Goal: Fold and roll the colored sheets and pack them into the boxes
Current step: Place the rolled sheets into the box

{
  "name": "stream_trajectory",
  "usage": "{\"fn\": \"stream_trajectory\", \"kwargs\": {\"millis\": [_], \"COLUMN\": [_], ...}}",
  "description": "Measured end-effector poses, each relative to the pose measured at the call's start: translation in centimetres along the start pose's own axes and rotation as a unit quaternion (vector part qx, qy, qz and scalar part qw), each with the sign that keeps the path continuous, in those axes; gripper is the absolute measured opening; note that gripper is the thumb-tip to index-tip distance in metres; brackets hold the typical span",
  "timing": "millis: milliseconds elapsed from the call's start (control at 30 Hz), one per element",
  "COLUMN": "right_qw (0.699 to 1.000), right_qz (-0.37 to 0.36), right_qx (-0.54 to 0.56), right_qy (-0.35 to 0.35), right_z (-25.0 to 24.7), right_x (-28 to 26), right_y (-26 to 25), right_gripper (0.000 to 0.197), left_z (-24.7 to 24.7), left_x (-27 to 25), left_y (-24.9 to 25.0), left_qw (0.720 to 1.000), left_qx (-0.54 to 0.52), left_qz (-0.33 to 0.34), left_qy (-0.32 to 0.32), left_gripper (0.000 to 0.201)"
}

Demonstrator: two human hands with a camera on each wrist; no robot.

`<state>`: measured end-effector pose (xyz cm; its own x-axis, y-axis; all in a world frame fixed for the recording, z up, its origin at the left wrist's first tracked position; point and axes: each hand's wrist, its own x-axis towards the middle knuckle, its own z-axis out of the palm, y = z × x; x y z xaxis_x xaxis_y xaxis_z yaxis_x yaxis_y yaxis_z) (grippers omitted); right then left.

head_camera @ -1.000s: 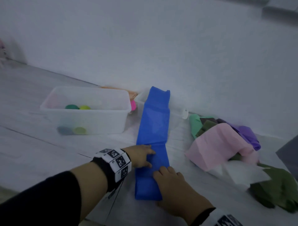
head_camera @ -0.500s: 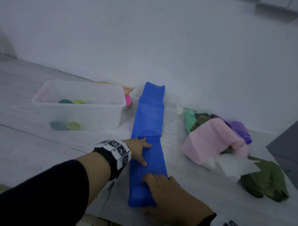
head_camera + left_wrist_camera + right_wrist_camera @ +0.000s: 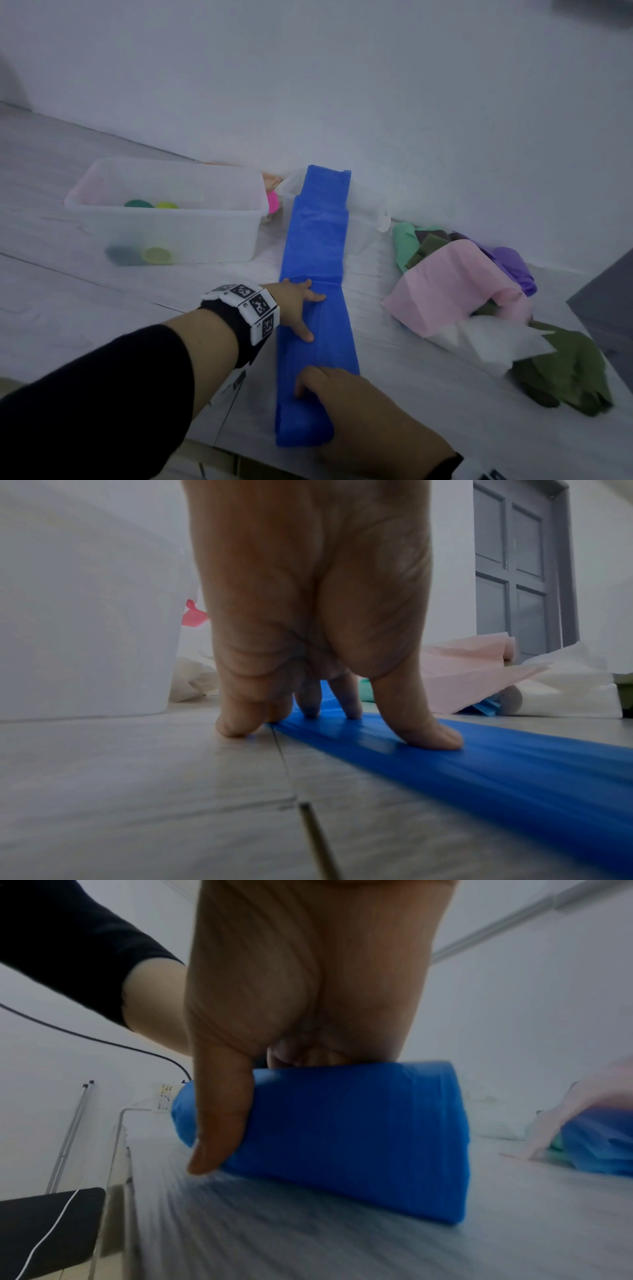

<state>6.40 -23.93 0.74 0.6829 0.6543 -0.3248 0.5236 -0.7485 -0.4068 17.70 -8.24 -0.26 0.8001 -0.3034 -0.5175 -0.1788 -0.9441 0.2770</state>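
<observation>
A blue sheet [image 3: 317,253], folded into a long narrow strip, lies on the table from the near edge back to a small clear box [image 3: 381,222], its far end resting over that box. My left hand [image 3: 298,308] presses on the strip's middle with straight, spread fingers [image 3: 421,737]. My right hand [image 3: 346,404] holds the near end. In the right wrist view the thumb [image 3: 219,1123] and the fingers above grip the lifted blue end [image 3: 359,1137]. A large clear box [image 3: 164,236] at the left holds a green roll [image 3: 138,204] and a yellow roll [image 3: 166,205].
A loose pile of sheets lies to the right: pink [image 3: 452,287], purple [image 3: 513,267], white [image 3: 486,342], olive green [image 3: 565,373] and mint [image 3: 404,240]. The wall runs close behind the boxes. The table's near edge [image 3: 219,448] is just under my right hand.
My right hand has slid down the strip to its near end and taken hold of it. My left hand still presses on the middle.
</observation>
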Motion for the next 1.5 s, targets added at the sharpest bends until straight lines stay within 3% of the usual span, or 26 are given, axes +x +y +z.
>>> {"fn": "stream_trajectory", "kwargs": {"millis": [567, 867, 1100, 1300, 1433, 1500], "right_qw": [0.999, 0.992, 0.991, 0.986, 0.981, 0.988], "right_qz": [0.01, 0.039, 0.078, 0.087, 0.115, 0.122], "right_qx": [0.04, -0.045, 0.058, -0.024, -0.092, -0.072], "right_qy": [-0.007, -0.107, -0.093, -0.142, -0.126, -0.069], "right_z": [-0.6, -2.0, -3.1, -3.5, -2.9, -2.5], "right_x": [0.3, 2.2, 2.9, 4.2, 4.7, 4.6], "right_y": [0.4, 0.2, 1.1, 0.9, 0.8, 0.8], "right_gripper": [0.055, 0.054, 0.049, 0.04, 0.036, 0.036], "left_z": [0.2, 0.4, 0.4, 0.3, 0.3, 0.3], "left_x": [-0.3, -0.4, -0.4, -0.6, -0.6, -0.4], "left_y": [0.0, 0.0, 0.2, 0.3, 0.4, 0.4], "left_qw": [1.0, 1.0, 1.0, 1.0, 1.0, 1.0], "left_qx": [-0.006, -0.001, 0.008, -0.001, 0.005, 0.006], "left_qz": [0.004, 0.0, -0.008, -0.011, -0.016, -0.017], "left_qy": [-0.002, 0.0, 0.001, -0.003, -0.009, -0.013], "left_gripper": [0.092, 0.092, 0.091, 0.091, 0.089, 0.089]}}
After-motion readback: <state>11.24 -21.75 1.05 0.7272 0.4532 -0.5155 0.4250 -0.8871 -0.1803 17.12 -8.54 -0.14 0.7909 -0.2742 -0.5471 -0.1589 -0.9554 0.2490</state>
